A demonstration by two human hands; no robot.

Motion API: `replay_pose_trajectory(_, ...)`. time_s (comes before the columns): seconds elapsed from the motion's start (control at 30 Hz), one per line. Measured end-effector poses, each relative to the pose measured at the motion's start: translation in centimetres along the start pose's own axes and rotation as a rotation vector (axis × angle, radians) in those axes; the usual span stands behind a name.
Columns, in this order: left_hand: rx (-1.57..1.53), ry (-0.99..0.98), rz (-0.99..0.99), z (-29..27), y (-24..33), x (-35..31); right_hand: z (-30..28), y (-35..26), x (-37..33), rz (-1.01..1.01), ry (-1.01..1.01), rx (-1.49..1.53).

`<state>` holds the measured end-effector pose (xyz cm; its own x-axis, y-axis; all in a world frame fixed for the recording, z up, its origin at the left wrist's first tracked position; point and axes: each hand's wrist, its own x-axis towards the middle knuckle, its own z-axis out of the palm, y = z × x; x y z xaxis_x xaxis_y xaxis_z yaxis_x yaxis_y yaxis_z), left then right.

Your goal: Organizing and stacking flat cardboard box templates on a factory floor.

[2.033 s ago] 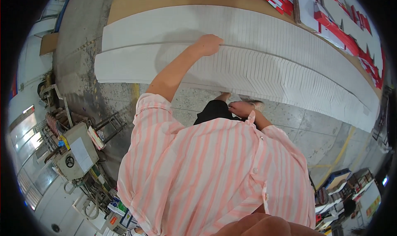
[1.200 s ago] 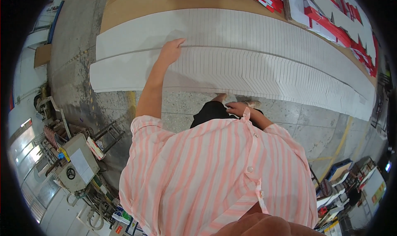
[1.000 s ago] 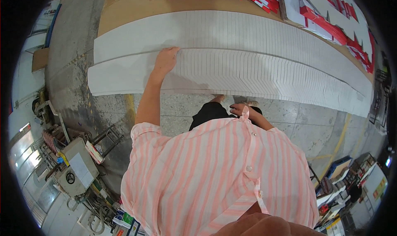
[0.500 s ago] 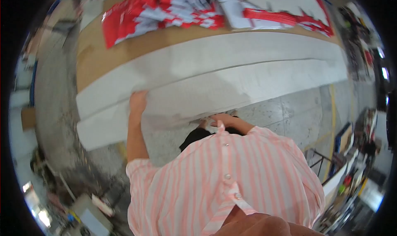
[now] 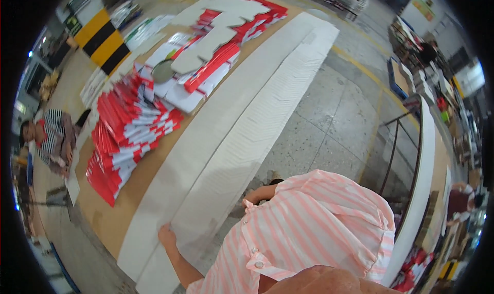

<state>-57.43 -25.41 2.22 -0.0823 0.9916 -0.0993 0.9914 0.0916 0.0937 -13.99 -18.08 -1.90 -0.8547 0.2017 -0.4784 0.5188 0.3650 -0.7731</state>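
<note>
A long white sheet (image 5: 226, 103) runs along the near edge of the brown tabletop (image 5: 110, 227). Lengthwise, a crease or overlapping edge divides it, and the strip nearer me (image 5: 267, 116) shows faint slanted ribs and juts out over the floor. My left hand (image 5: 166, 235) is closed at that dividing line, its fingertips on the sheet's edge. Close to my body, my right hand (image 5: 250, 197) is beside the sheet's near edge. Its fingers are mostly hidden, so whether it grips the edge does not show.
Red-and-white printed pieces (image 5: 123, 129) lie in a fanned heap across the table, with white cutout boards (image 5: 221, 34) farther along. Someone in a striped top (image 5: 51, 139) is beyond the table. A white-topped table (image 5: 419, 180) stands at my right. A yellow-and-black striped pillar (image 5: 103, 41) rises behind.
My view has swung round, so the table and sheet now run diagonally toward the upper right. My left hand remains at the sheet's dividing line; my right hand stays near my body.
</note>
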Motion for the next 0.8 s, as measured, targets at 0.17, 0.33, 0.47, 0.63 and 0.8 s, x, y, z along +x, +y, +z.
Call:
replay_pose_trajectory(0.17,-0.030,0.023,-0.118,-0.6,2.7,1.9,-0.9,1.5,-3.2,0.038,0.084,0.065)
replay_pose_trajectory(0.33,-0.262,0.151,-0.070,-0.7,10.9,5.9,-1.2,4.9,-8.0,0.134,0.175,0.158)
replay_pose_trajectory(0.47,-0.390,0.155,0.031,-1.0,20.8,9.8,-1.4,8.6,-13.2,0.253,0.245,0.233)
replay_pose_trajectory(0.63,-0.486,0.132,0.209,-1.5,33.0,12.7,-1.7,13.0,-20.1,0.352,0.339,0.320)
replay_pose_trajectory(0.8,-0.601,0.077,0.294,-1.9,43.5,16.3,-1.2,16.8,-26.6,0.446,0.470,0.384)
